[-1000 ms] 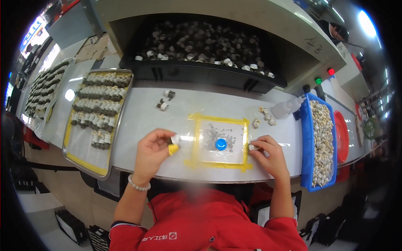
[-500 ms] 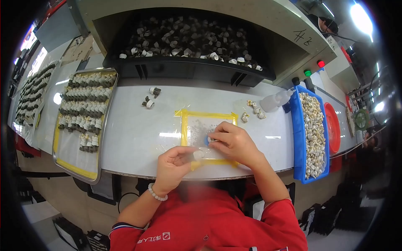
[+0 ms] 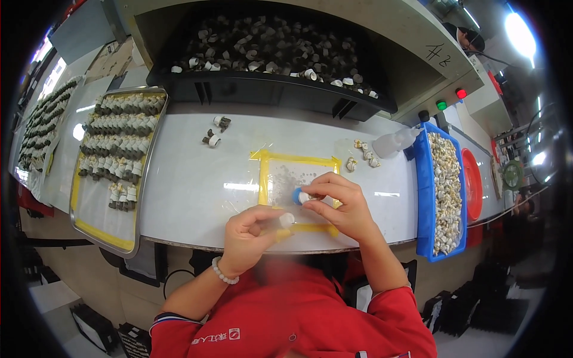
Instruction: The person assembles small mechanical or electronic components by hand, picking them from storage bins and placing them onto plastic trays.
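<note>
My left hand is closed in a pinch on a small white piece; its other end is hidden by the fingers. My right hand pinches a small white-and-cream figurine part, which meets a blue round thing over the work area. Whether the blue thing is held or rests on the table cannot be made out. Beneath both hands lies a clear sheet edged with yellow tape, spotted with grey marks. Two white-and-dark figurine parts lie farther left, and several cream-and-white parts to the right.
A squeeze bottle stands beside a blue bin of cream-and-white parts. At the left is a metal tray with rows of figurines. A black bin of white-and-dark parts sits at the back under a machine housing. A red basin stands far right.
My right hand has lifted and tilted slightly, showing more of the white part and the blue thing. The left hand stays near its place, with its white piece turned a little.
</note>
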Demonstrator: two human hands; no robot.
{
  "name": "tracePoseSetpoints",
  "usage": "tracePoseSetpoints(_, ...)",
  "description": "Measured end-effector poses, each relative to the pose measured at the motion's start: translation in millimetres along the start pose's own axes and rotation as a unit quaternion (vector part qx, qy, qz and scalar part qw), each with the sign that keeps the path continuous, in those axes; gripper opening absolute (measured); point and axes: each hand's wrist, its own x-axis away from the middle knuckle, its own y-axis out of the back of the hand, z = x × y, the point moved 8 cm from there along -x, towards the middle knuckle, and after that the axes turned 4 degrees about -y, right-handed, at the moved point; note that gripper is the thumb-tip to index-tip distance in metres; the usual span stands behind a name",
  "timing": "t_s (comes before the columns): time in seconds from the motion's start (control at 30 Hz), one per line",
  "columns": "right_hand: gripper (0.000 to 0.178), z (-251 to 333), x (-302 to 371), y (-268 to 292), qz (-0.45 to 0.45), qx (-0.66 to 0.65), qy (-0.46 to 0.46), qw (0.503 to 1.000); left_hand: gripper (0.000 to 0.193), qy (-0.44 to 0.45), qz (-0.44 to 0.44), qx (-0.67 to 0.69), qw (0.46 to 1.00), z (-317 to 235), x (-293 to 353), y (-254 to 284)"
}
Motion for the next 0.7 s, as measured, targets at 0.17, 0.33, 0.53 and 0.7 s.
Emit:
tracePoseSetpoints(0.17,0.023,5.7,10.0,-2.2,0.038,-0.131,-0.043,0.990,0.031,-0.053,0.010,-0.027,0.998,-2.3,1.5,-0.8)
tracePoseSetpoints(0.33,0.023,8.7,14.1,-8.1,0.055,-0.150,-0.035,0.987,0.033,-0.075,0.003,-0.072,0.995,-4.2,2.9,0.4)
tracePoseSetpoints(0.53,0.022,9.1,16.9,-14.6,0.071,-0.086,-0.004,0.994,0.030,-0.129,0.011,-0.246,0.961,-22.8,5.9,-5.4)
tracePoseSetpoints(0.7,0.022,-1.3,24.6,-24.1,0.074,-0.148,-0.039,0.985,0.029,-0.129,0.022,-0.294,0.947,-21.1,9.4,-7.8)
